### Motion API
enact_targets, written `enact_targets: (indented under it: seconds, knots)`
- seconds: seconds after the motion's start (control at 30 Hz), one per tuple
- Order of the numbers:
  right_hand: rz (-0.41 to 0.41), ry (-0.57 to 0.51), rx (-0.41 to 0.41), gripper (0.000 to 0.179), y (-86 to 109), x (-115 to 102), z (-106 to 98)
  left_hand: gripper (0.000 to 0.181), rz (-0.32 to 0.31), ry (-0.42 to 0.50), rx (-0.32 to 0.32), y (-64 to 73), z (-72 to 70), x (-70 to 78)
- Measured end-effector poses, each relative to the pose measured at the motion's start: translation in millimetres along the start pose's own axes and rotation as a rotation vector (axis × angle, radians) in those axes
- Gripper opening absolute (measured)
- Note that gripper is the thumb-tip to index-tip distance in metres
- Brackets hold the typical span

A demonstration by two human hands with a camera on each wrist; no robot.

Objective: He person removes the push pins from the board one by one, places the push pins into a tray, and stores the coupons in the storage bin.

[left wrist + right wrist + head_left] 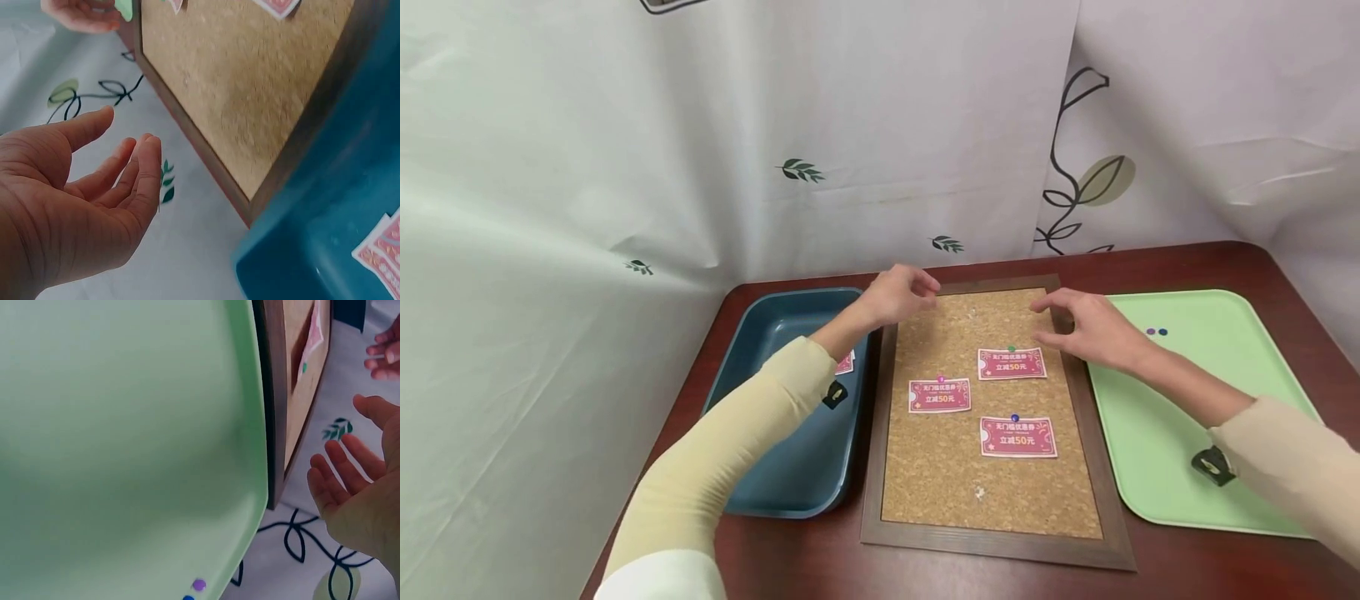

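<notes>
A framed cork board [925, 492] lies on the table with three pink coupons pinned to it. The upper coupon [1011, 364] has a green pushpin, the left coupon [940, 397] a pink one, and the lower coupon [1018, 437] a blue one. Above the board's far left corner hovers my left hand [901, 294], its fingers loosely bent around nothing. My right hand [1093, 329] is over the board's right edge near the upper coupon, thumb and fingers spread apart. Both palms look bare in the left wrist view, with the left hand [87, 194] nearest, and in the right wrist view.
On the left a blue tray [782, 475] holds more coupons [846, 362], partly behind the left arm. A green tray [1180, 400] on the right has a purple pushpin [1151, 332] and a blue pushpin [1162, 332]. A patterned white curtain [880, 125] hangs behind the table.
</notes>
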State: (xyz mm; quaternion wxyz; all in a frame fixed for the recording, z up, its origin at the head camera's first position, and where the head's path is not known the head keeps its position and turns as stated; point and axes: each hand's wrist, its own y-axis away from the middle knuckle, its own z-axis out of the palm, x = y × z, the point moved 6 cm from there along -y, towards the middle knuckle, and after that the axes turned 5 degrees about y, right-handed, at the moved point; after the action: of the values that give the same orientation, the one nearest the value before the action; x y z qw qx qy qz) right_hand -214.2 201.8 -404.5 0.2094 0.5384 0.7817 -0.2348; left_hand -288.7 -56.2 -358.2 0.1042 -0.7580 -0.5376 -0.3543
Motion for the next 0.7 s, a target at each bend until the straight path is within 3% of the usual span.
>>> enact_targets:
  seconds: [0.3,0.7]
  knots:
    - [-0.034,-0.022,-0.043,0.033,-3.7,-5.6,22.5,0.030,0.058,-0.076,-0.057,-3.8,30.3,12.0]
    - [-0.036,-0.017,-0.075,0.020,-7.4,-6.9,42.8,0.024,0.083,-0.116,-0.139,-6.9,65.2,16.8]
